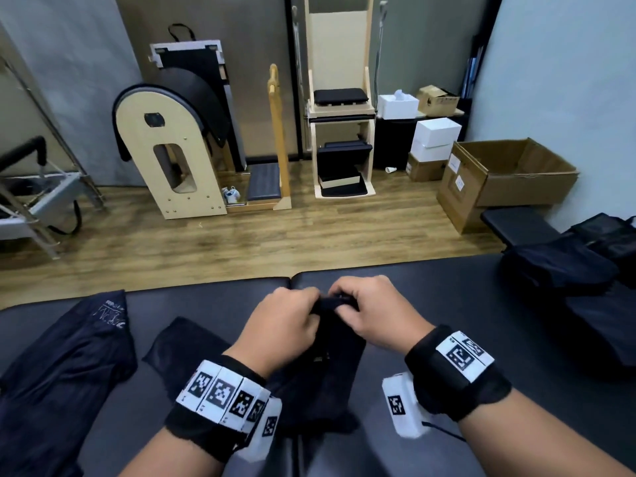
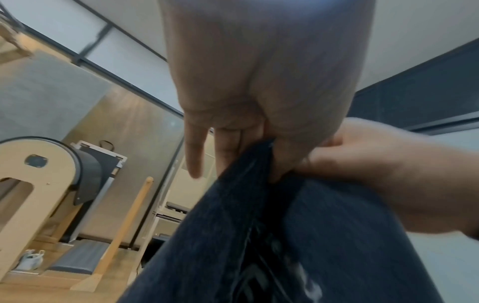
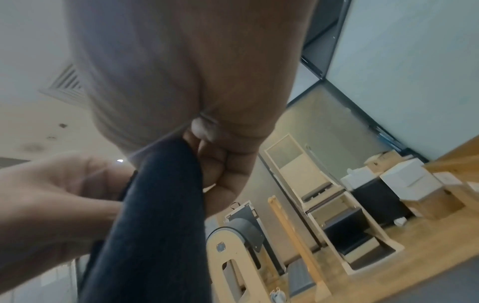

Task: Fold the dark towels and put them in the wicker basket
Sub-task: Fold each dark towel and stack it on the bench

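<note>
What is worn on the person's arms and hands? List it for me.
Both forearms are bare, with no sleeves or gloves. The left hand has a black fabric wristband ringed with white tiles printed with black square codes. The right hand has a similar black band with coded tiles, a white block beneath it and a thin black cable.

- Black fabric band (image 1: 213,421) worn on left wrist, ringed with white tiles printed with black square codes.
- Matching band (image 1: 457,380) on right wrist; white coded box (image 1: 402,404) underneath, thin black cable attached.
- Forearms bare.
</note>
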A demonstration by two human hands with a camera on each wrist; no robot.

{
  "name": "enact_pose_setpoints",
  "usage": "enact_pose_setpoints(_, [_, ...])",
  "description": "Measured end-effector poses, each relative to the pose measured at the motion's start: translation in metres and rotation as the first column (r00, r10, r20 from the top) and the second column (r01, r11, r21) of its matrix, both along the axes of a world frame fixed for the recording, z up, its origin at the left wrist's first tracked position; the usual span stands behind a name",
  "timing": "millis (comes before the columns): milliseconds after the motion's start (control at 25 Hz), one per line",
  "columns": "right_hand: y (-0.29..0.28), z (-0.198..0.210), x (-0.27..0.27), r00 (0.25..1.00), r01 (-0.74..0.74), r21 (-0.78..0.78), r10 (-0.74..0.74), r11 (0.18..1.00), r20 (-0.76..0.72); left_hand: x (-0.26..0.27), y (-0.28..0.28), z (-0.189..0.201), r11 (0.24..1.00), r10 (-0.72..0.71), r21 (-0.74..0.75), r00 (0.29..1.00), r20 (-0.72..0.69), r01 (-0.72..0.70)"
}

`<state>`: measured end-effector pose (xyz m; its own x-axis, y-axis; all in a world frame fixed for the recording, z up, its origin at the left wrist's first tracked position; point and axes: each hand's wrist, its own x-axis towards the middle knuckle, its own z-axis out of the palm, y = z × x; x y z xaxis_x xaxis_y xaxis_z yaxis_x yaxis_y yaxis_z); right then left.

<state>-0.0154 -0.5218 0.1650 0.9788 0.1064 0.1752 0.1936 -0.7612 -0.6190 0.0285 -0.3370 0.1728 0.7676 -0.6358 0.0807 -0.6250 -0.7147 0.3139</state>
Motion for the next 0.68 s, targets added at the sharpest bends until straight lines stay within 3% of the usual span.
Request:
enact_pose_setpoints(120, [-0.050, -0.006, -0.008, 0.994, -0.065, -0.122, 0.054, 0.990, -0.092, -0.008, -0.017, 0.008, 0.998, 0.036, -0.059, 0.999, -0.021, -0.037])
enact_pose_setpoints(280, [-0.093, -0.023, -0.021, 0.992, 0.045, -0.306, -0.079, 0.951, -0.100, -0.023, -0.044, 0.030, 0.993, 0.054, -0.113, 0.996, 0.076, -0.045])
enact_pose_setpoints(400, [-0.124, -0.012, -0.023, 0.969, 0.238, -0.192, -0.247, 0.952, -0.024, -0.025, -0.049, 0.054, 0.986, 0.065, -0.164, 0.982, 0.176, -0.036])
enact_pose_setpoints(480, [-0.140, 0.015, -0.014, 0.942, 0.330, -0.134, -0.318, 0.934, 0.108, -0.015, -0.046, 0.076, 0.983, 0.089, -0.176, 0.963, 0.253, -0.045])
enact_pose_setpoints(600, [-0.159, 0.061, -0.008, 0.881, 0.386, -0.046, -0.354, 0.921, 0.313, 0.004, -0.033, 0.107, 0.988, 0.144, -0.091, 0.937, 0.319, -0.121])
enact_pose_setpoints(680, [-0.169, 0.075, -0.012, 0.897, 0.372, -0.101, -0.330, 0.923, 0.295, 0.015, -0.017, 0.112, 0.978, 0.196, 0.010, 0.939, 0.283, -0.207])
